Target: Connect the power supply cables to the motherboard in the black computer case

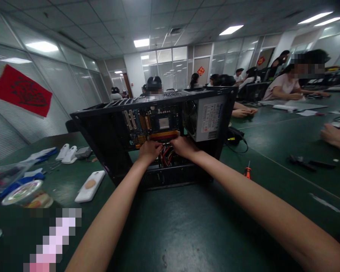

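An open black computer case (161, 177) lies in front of me with its inside facing me. Within it are a motherboard (170, 112) with a pale square chip part and several slots, and a silver power supply (211, 118) with a fan at the upper right. My left hand (149, 152) is closed at the lower edge of the board. Across from it, my right hand (184, 146) is closed beside the right end of the orange-red memory slots (164, 135). Bundled red, yellow and black cables (167, 155) hang between both hands. Whatever the fingertips grip is too small to tell.
A screwdriver (248, 170) with an orange handle lies right of the case. On the left are a white phone (90, 186), a lidded cup (27, 193) and plastic bags (8, 175). Other people sit around the green table (170, 234); a co-worker's hands (336, 135) show at right.
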`<state>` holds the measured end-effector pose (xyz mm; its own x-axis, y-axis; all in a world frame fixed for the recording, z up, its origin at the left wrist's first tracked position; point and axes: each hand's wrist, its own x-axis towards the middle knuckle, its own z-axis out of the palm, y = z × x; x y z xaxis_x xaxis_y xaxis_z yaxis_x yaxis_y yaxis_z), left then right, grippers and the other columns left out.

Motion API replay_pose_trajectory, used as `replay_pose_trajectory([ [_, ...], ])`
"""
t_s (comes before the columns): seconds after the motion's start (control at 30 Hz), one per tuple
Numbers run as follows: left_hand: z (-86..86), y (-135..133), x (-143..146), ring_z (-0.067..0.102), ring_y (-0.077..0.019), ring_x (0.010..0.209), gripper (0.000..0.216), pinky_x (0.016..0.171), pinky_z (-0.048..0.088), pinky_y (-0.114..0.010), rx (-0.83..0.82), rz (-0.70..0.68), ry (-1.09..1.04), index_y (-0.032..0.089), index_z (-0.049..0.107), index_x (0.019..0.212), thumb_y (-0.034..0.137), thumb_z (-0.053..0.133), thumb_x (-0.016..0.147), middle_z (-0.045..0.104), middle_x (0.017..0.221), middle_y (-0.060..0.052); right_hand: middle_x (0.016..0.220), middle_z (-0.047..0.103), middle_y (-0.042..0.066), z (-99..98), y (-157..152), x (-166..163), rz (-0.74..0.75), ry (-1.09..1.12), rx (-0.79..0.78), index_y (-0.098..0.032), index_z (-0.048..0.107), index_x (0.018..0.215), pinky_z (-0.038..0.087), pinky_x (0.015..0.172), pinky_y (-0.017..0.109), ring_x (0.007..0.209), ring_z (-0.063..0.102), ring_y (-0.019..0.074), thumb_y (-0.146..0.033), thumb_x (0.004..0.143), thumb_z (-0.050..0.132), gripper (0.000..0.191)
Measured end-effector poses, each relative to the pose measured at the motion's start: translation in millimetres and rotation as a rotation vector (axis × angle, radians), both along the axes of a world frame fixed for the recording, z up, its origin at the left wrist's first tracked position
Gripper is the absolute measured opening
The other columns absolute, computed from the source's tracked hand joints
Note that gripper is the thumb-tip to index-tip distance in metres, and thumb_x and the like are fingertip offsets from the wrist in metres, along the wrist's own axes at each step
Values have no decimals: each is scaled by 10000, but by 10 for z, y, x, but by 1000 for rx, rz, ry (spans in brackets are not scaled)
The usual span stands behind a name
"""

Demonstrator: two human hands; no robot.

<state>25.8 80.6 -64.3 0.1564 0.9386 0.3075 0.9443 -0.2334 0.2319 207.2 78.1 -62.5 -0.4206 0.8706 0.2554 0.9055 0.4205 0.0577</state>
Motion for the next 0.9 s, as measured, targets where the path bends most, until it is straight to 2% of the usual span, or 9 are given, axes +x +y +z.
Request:
replay_pose_trajectory([
  [0.43, 16, -14, 14, 694, -294, 1020, 317, 823, 524, -353, 28, 36, 60, 353, 759, 1128, 425, 546, 905, 766, 1053, -44, 1059, 719, 190, 16, -27, 16, -5, 52, -1, -128, 725, 1124, 505, 876, 348, 996, 685, 280, -153, 930, 411, 370],
  [0.57, -4, 17, -9, 695, -275, 1026, 315, 812, 515, -321, 20, 22, 20, 345, 758, 1135, 420, 553, 908, 762, 1072, -43, 1075, 715, 187, 20, -38, 28, 6, 57, 6, -132, 723, 1142, 502, 887, 339, 1011, 681, 272, -173, 939, 406, 378],
  [0.77, -13, 8, -30, 697, -252, 1006, 312, 807, 502, -295, 13, 20, 2, 337, 760, 1128, 435, 555, 915, 763, 1070, -40, 1027, 731, 170, 10, -46, 41, 10, 74, 30, -144, 736, 1088, 511, 822, 328, 957, 699, 270, -236, 980, 370, 393],
  [0.9, -12, 2, -26, 692, -226, 1011, 313, 817, 488, -263, -6, 13, -39, 312, 753, 1148, 419, 566, 921, 759, 1083, -47, 1050, 730, 170, 20, -63, 49, 10, 73, 29, -146, 721, 1134, 505, 825, 332, 968, 696, 272, -254, 989, 369, 395],
])
